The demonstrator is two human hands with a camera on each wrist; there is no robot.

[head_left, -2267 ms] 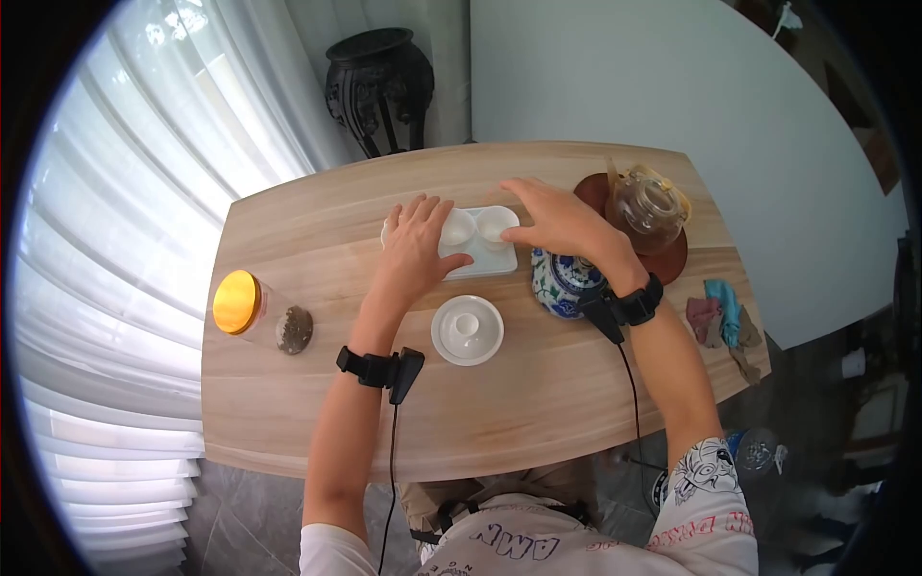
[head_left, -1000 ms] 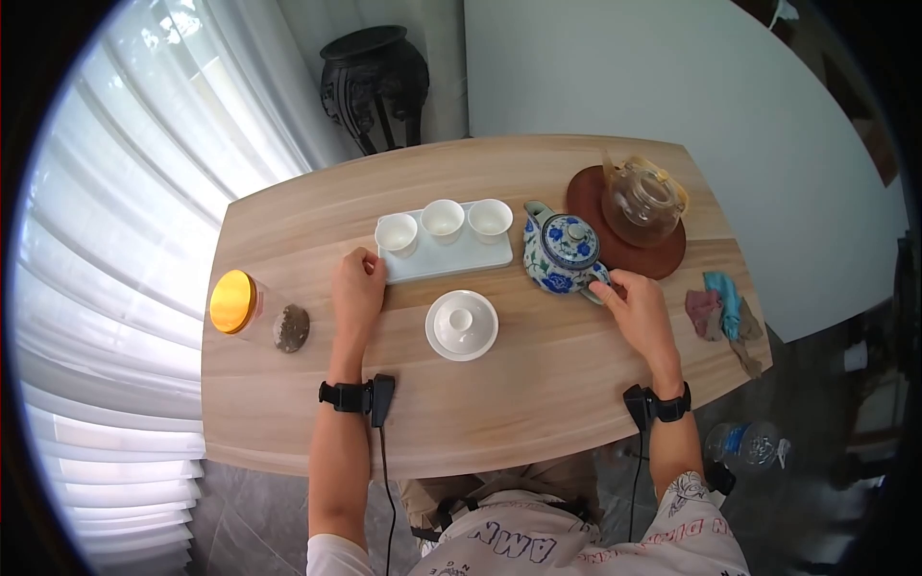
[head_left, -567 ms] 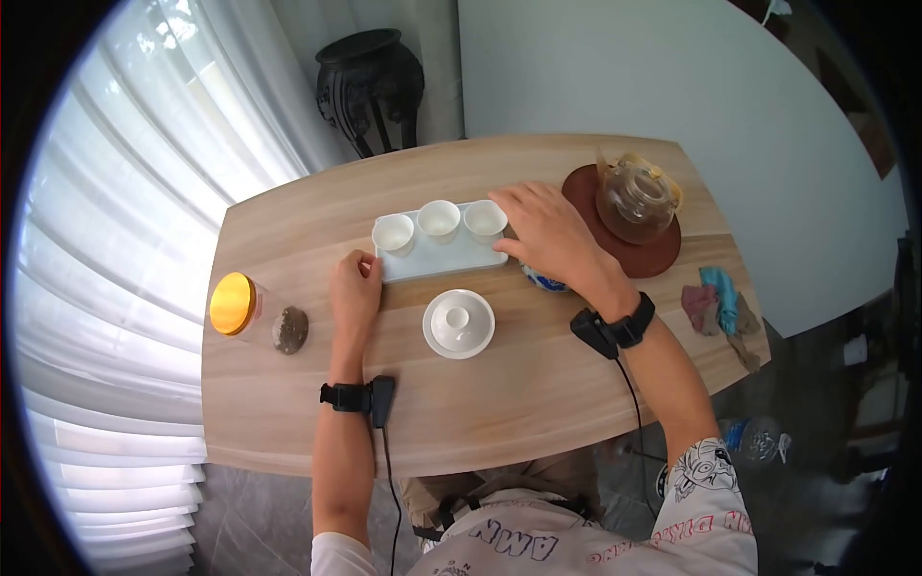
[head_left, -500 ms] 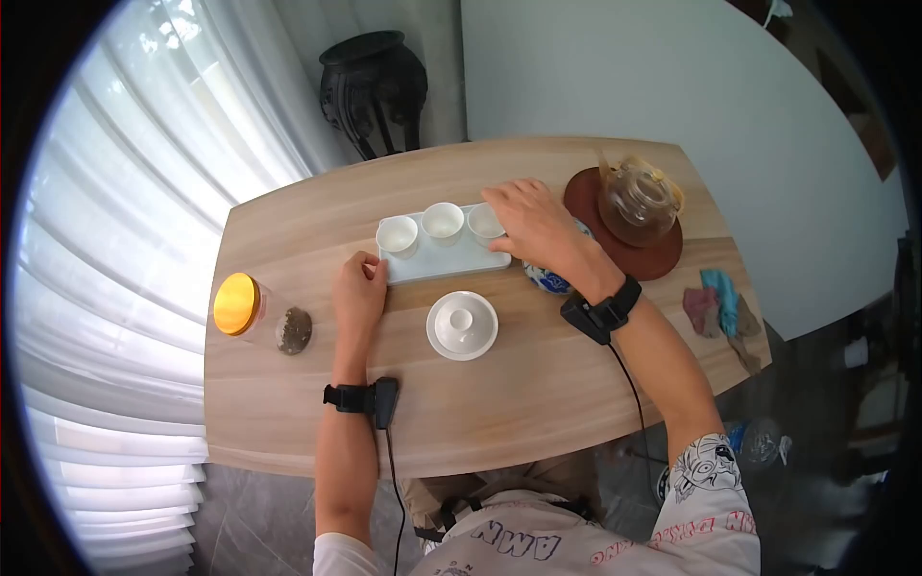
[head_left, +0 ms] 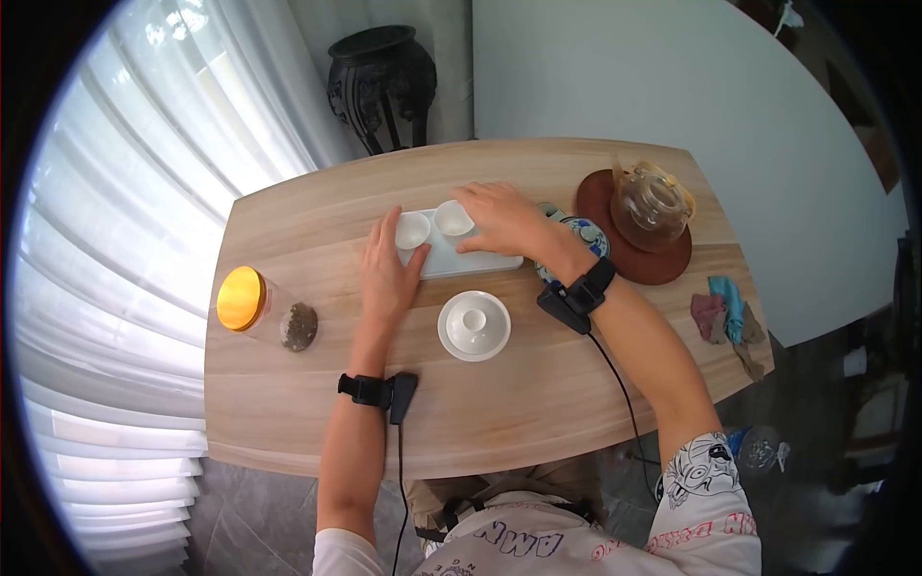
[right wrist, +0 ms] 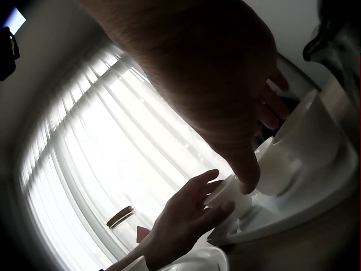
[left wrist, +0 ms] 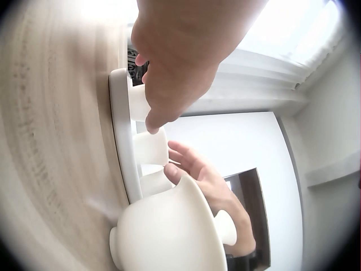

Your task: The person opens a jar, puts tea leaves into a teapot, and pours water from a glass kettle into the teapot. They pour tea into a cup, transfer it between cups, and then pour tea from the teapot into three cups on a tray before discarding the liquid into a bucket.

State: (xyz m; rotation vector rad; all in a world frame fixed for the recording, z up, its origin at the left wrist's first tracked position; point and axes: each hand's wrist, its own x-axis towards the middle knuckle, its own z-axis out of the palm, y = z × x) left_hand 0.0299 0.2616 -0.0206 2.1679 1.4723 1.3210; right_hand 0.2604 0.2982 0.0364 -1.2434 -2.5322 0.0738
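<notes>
A pale rectangular tray [head_left: 471, 263] bears white teacups in a row. At its left end my left hand [head_left: 387, 274] has its thumb and fingers around the left teacup [head_left: 413, 230], the thumb at the near side in the right wrist view. My right hand [head_left: 509, 226] reaches over the tray, fingers extended and thumb spread, with its tips right at the rim of the middle teacup [head_left: 452, 219]. In the head view this hand hides the right teacup [right wrist: 313, 132]. A white lidded gaiwan [head_left: 474, 326] stands in front of the tray.
Partly behind my right forearm is a blue-and-white teapot [head_left: 588, 235]. A glass teapot [head_left: 655, 206] stands on a brown round mat [head_left: 663, 272]. Cloths [head_left: 725, 312] lie at the right edge. A jar with a gold lid [head_left: 240, 299] lies at the left.
My right hand, at the teapot handle a second ago, went to the right cup, then left to the middle one. My left hand moved from the tray's corner to the left cup.
</notes>
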